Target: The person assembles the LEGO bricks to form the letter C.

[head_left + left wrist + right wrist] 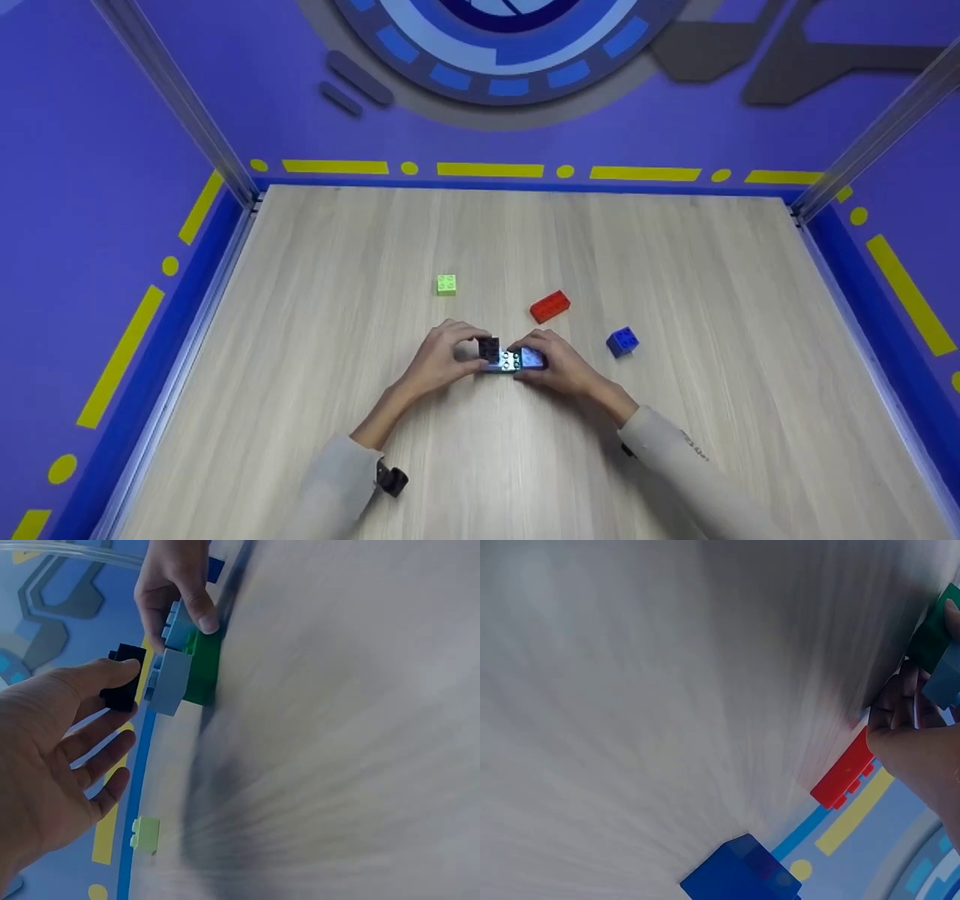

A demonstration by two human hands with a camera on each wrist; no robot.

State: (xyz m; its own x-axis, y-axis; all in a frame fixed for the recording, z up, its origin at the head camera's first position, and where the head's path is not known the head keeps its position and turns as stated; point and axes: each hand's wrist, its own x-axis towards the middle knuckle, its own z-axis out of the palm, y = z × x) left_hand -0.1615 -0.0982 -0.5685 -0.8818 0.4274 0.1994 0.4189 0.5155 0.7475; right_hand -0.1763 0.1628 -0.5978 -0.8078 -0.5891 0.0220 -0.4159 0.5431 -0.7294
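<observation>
Between thumb and fingertips, my left hand (442, 358) pinches a small black brick (489, 349). The left wrist view puts this black brick (124, 679) just off the studded side of a light blue brick (168, 682), with a narrow gap. That light blue brick and a second light blue brick (178, 628) sit side by side on a green brick (203, 669). My right hand (559, 365) grips the stack at its right end, thumb on the green and light blue bricks. In the right wrist view the green brick (932, 634) is partly cut off.
A lime green brick (446, 285) lies on the wooden table (337, 300), beyond my left hand. Past my right hand is a longer red brick (550, 307), and a blue brick (622, 342) lies to the right. Purple-blue panels (225, 90) enclose the table.
</observation>
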